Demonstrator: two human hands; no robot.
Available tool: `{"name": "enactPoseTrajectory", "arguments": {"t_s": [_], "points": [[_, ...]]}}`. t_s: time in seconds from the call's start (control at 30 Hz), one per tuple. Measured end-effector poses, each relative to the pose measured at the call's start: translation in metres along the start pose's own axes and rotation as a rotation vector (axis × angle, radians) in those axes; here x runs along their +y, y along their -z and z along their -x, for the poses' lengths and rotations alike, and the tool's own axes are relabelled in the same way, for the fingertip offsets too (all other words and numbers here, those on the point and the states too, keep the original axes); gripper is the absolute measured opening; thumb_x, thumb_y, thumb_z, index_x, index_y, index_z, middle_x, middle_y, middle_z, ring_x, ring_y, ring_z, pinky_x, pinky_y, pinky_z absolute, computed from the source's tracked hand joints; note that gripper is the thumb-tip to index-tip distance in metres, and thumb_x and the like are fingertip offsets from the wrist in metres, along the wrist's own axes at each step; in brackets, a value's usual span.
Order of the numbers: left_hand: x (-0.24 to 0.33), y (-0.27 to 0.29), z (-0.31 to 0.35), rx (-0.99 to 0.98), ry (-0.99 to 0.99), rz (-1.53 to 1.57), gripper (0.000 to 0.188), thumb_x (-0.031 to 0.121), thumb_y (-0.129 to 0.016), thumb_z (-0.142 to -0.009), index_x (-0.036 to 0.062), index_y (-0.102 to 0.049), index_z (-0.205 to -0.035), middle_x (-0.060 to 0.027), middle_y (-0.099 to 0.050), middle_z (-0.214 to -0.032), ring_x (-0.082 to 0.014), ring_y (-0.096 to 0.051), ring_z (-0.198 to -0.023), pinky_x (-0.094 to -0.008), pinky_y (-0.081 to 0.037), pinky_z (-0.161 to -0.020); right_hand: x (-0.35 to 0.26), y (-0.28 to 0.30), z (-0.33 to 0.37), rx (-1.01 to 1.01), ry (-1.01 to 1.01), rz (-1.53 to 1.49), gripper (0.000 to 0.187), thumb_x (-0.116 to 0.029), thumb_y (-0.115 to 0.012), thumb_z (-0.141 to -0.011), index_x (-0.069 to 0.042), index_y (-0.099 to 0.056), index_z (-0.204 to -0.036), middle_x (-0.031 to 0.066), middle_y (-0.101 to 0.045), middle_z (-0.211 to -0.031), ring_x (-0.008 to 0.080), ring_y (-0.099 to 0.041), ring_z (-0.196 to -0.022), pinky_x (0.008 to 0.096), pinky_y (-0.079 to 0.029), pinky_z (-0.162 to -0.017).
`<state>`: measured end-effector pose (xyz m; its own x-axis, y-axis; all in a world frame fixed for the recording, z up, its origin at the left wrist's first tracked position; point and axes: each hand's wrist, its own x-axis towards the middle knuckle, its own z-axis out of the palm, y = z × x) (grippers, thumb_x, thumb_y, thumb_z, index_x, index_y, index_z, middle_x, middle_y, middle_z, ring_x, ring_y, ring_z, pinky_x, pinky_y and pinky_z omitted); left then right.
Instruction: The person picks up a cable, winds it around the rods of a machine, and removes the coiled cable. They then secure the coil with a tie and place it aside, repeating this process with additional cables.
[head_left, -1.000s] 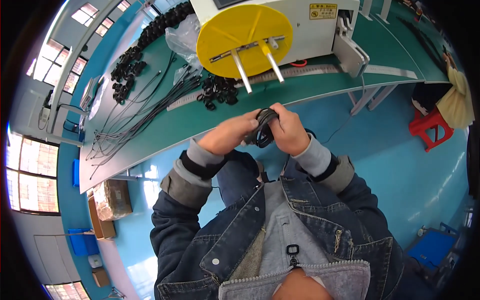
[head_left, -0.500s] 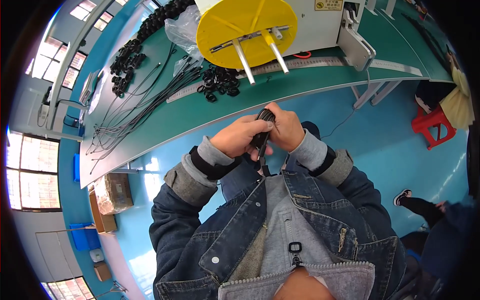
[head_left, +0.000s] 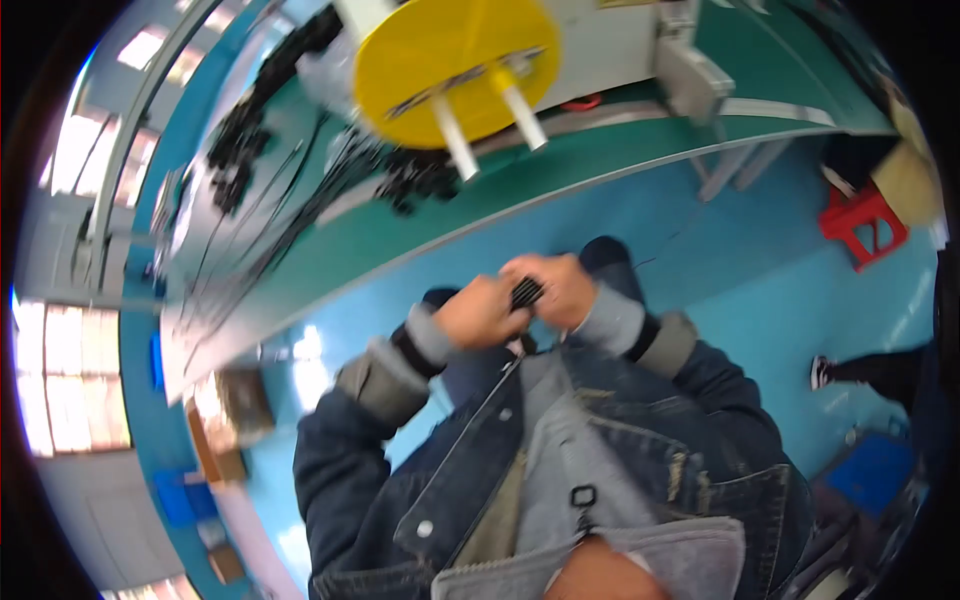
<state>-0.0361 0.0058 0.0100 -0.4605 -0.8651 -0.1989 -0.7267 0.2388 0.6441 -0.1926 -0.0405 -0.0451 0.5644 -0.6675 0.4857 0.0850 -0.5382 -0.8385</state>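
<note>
One cable bundle [head_left: 526, 292], black, blurred; located between the hands, short of the bench [head_left: 600, 146]. Left hand [head_left: 475, 312], right hand [head_left: 560, 288]: fingers curled closed about it, one each side. Step, apparently: gathering. Next move calls for a firm pinch.

No writing could be read; the yellow label [head_left: 624, 3] toward one o'clock, on the white machine [head_left: 605, 55], was cut off.
</note>
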Motion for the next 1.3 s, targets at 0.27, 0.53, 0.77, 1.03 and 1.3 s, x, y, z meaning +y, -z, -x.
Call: {"name": "enactPoseTrajectory", "arguments": {"t_s": [0.27,0.53,0.77,1.03,1.3], "points": [[-0.025,-0.020,0.020,-0.260,0.318,-0.046,0.029,0.027,-0.052,-0.081,-0.0013,-0.054,-0.080,-0.0154,-0.058,-0.060,-0.0310,-0.061,-0.059,-0.0369,-0.047,-0.052,0.024,-0.034,0.021,-0.298,-0.068,0.416,0.018,-0.012,-0.056,-0.068,-0.005,-0.053,-0.085,0.0162,-0.059,-0.066,0.0355,-0.060,-0.063,0.0446,-0.046,-0.053],[-0.041,-0.041,0.025,0.167,0.132,0.002,0.022,0.018,-0.061,-0.070,-0.0025,-0.054,-0.076,-0.0218,-0.059,-0.068,-0.0396,-0.060,-0.069,-0.0428,-0.048,-0.058,0.021,-0.047,0.017,-0.072,0.044,0.309,0.018,-0.011,-0.055,-0.072,-0.004,-0.050,-0.088,0.0156,-0.058,-0.065,0.0353,-0.059,-0.062,0.0444,-0.045,-0.051],[-0.058,-0.044,0.016,0.140,0.019,0.069,0.017,0.012,-0.063,-0.071,-0.0005,-0.056,-0.080,-0.0157,-0.060,-0.067,-0.0241,-0.062,-0.064,-0.0348,-0.047,-0.056,0.017,-0.040,0.021,0.045,0.044,0.212,0.018,-0.009,-0.055,-0.073,-0.007,-0.054,-0.091,0.0163,-0.061,-0.074,0.0367,-0.059,-0.066,0.0439,-0.046,-0.056],[-0.024,-0.027,0.039,-0.220,0.101,0.529,0.023,0.016,-0.058,-0.081,-0.0020,-0.052,-0.094,-0.0167,-0.060,-0.077,-0.0286,-0.061,-0.069,-0.0366,-0.047,-0.062,0.021,-0.046,0.032,-0.250,-0.060,0.170,0.021,-0.010,-0.055,-0.074,-0.008,-0.054,-0.094,0.0172,-0.062,-0.074,0.0366,-0.060,-0.070,0.0434,-0.047,-0.057],[-0.032,-0.035,0.041,-0.099,0.272,0.153,0.033,0.025,-0.059,-0.082,-0.0015,-0.051,-0.099,-0.0180,-0.060,-0.077,-0.0295,-0.061,-0.070,-0.0384,-0.047,-0.062,0.015,-0.042,0.023,-0.260,-0.076,0.280,0.025,-0.006,-0.057,-0.071,-0.004,-0.053,-0.095,0.0168,-0.061,-0.072,0.0362,-0.060,-0.067,0.0433,-0.048,-0.058]]}}
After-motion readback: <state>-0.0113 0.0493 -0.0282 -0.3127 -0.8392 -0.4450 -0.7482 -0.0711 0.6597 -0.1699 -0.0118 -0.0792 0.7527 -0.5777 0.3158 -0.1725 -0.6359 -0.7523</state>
